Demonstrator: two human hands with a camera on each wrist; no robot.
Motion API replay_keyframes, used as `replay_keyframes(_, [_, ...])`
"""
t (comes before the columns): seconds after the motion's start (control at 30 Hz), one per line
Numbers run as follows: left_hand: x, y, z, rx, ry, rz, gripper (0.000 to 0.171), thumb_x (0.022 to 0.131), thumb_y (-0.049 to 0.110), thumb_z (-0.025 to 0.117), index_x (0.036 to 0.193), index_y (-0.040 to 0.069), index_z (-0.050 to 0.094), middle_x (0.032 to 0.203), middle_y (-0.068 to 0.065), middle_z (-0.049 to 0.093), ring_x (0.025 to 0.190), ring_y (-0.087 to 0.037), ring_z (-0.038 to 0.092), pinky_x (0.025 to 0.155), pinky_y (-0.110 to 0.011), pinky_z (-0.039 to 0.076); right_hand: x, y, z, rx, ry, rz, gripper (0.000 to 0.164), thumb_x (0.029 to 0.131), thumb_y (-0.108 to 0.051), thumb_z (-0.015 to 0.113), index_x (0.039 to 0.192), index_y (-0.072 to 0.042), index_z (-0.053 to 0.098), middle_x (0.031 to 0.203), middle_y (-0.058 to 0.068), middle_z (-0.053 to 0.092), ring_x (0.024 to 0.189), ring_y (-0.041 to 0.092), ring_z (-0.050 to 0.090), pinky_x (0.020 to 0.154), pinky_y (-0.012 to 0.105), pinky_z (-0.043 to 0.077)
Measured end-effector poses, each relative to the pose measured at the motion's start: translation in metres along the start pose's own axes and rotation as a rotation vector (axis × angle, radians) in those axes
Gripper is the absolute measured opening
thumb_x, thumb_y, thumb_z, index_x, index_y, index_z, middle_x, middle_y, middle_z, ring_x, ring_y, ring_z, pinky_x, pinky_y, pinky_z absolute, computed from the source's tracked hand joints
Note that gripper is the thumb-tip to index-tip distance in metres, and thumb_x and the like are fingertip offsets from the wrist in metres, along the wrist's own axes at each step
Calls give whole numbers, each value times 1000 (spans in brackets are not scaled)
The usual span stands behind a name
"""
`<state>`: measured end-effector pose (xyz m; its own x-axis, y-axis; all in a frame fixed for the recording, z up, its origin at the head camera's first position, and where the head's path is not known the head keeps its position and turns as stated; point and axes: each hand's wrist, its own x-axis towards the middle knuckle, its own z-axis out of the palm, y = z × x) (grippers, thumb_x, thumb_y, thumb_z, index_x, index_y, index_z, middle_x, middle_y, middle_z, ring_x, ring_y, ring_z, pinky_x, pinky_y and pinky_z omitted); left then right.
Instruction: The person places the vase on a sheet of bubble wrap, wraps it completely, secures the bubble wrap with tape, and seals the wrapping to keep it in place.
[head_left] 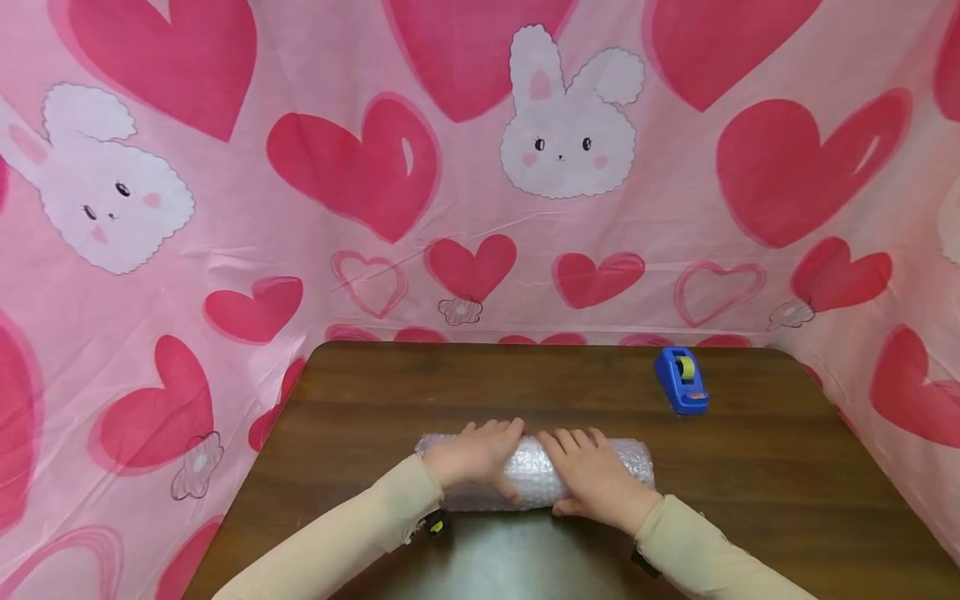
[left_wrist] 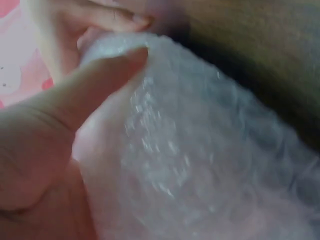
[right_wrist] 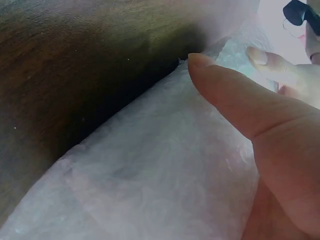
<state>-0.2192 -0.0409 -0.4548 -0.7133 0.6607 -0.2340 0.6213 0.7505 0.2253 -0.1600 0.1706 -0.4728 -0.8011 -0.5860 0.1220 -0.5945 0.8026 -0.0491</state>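
A roll wrapped in bubble wrap [head_left: 534,472] lies crosswise on the brown table, shiny and translucent. My left hand [head_left: 480,454] holds it left of its middle, fingers over the top and thumb on the near side. Right of the middle, my right hand [head_left: 596,479] grips it the same way. The left wrist view shows the left thumb [left_wrist: 107,77] lying along the bubble wrap [left_wrist: 200,145]. From the right wrist, the right thumb [right_wrist: 235,95] presses the wrapped surface [right_wrist: 150,165]. What is inside the wrap cannot be made out.
A blue tape dispenser [head_left: 681,382] with a yellowish roll stands toward the back right of the wooden table [head_left: 360,408]. Pink cloth [head_left: 465,208] with hearts and rabbits hangs behind and along both sides of the table.
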Motion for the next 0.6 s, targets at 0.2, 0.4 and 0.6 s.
replay_keyframes(0.2, [-14, 19, 7, 367, 242, -25, 92, 69, 60, 91, 137, 10, 57, 122, -8, 64, 112, -25, 60, 87, -44, 51, 6, 5, -3, 29, -34, -6, 93, 72, -43, 95, 140, 0, 50, 126, 17, 61, 111, 38, 61, 92, 65, 49])
replay_keyframes(0.4, [-20, 23, 31, 506, 392, -6, 103, 63, 58, 94, 142, 4, 55, 121, -10, 64, 109, -24, 60, 87, -44, 49, 12, 13, -7, 150, -116, 17, 91, 74, -37, 95, 143, 1, 48, 130, 19, 60, 118, 42, 58, 95, 70, 45])
replay_keyframes(0.6, [-8, 14, 46, 568, 499, -26, 124, 50, 81, 86, 143, 4, 55, 117, -7, 66, 104, -22, 62, 84, -41, 49, 17, 18, -11, 202, -150, 49, 93, 75, -38, 94, 145, 1, 48, 135, 20, 60, 122, 45, 57, 100, 75, 39])
